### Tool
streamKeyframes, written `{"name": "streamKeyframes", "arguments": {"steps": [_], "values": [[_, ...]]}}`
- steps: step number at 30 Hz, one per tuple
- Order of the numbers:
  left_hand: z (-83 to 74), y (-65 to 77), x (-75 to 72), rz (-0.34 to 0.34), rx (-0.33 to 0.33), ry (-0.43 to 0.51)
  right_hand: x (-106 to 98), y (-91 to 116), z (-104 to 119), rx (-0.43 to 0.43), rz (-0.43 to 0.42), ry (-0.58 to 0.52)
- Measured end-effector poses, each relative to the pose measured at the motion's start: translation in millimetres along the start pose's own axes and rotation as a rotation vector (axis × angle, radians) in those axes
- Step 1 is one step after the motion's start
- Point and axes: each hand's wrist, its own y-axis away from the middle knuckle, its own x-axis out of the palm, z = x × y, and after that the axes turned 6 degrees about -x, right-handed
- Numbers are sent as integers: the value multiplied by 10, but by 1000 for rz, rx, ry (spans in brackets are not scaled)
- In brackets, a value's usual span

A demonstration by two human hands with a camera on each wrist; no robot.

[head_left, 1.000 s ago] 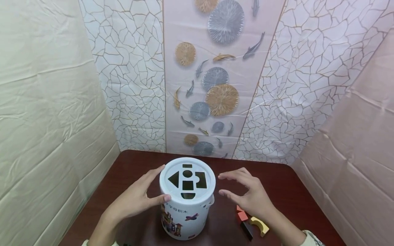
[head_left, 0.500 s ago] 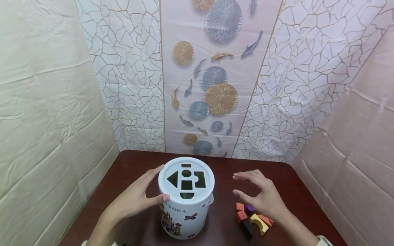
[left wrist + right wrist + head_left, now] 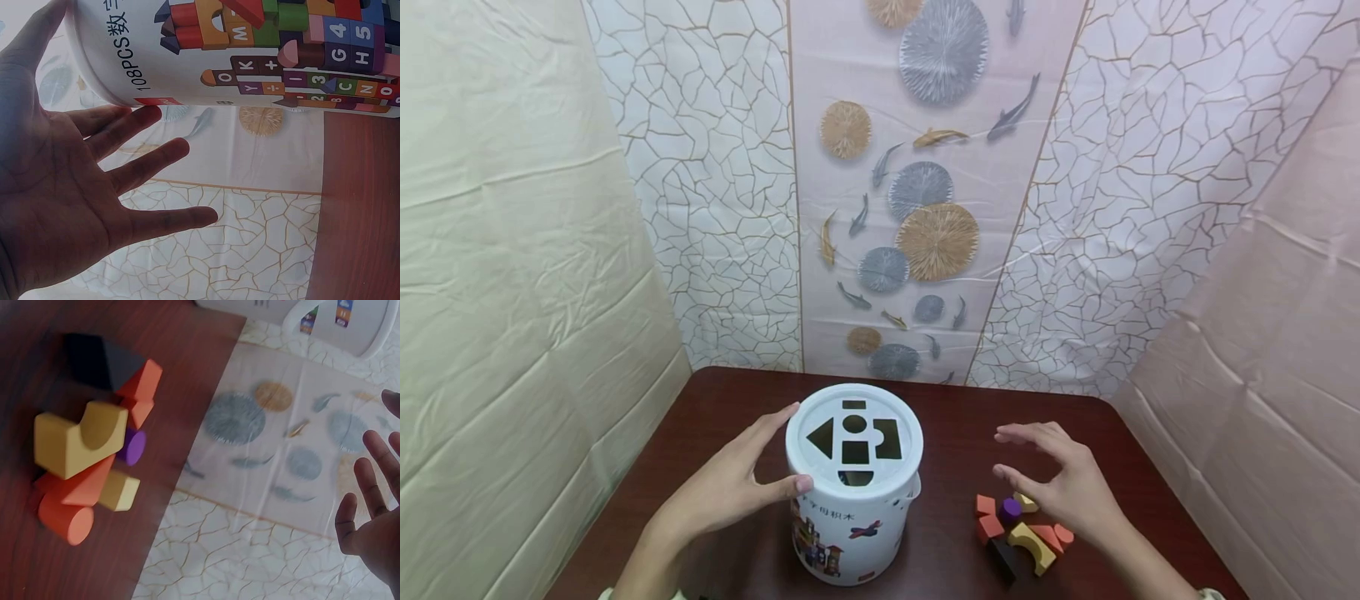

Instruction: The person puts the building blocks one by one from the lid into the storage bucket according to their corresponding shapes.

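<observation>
A white toy-block bucket (image 3: pixel 880 546) stands upright on the table, its lid (image 3: pixel 811 417) cut with several shaped holes. My left hand (image 3: pixel 730 483) is at the bucket's left side, thumb and forefinger touching the lid's rim. In the left wrist view its other fingers (image 3: pixel 169 217) spread out straight beneath the printed wall. To the right, my right hand (image 3: pixel 1063 479) hovers beside the wooden blocks, thumb and fingers apart and holding nothing. Near it lie a yellow arch block (image 3: pixel 1037 552), a purple cylinder (image 3: pixel 1011 511), a black block (image 3: pixel 1001 561) and several orange blocks (image 3: pixel 989 528).
In the right wrist view, a small yellow block (image 3: pixel 122 491) and an orange cylinder (image 3: pixel 70 519) lie in the same cluster. The bucket's handle (image 3: pixel 915 487) hangs at its right side. Patterned cloth (image 3: pixel 880 200) hangs behind the dark red table (image 3: pixel 737 392).
My right hand has moved away from the bucket to the right, over the blocks, uncovering more of them. My left hand has kept its place at the lid's rim.
</observation>
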Motion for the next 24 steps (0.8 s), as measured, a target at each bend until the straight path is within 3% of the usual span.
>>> {"name": "streamKeyframes", "arguments": {"steps": [10,24], "values": [[22,3,21,4,-30,5,-80,248,-212,76,5,86],[15,-6,4,-11,0,-5,-159,512,-567,194,24,138]]}}
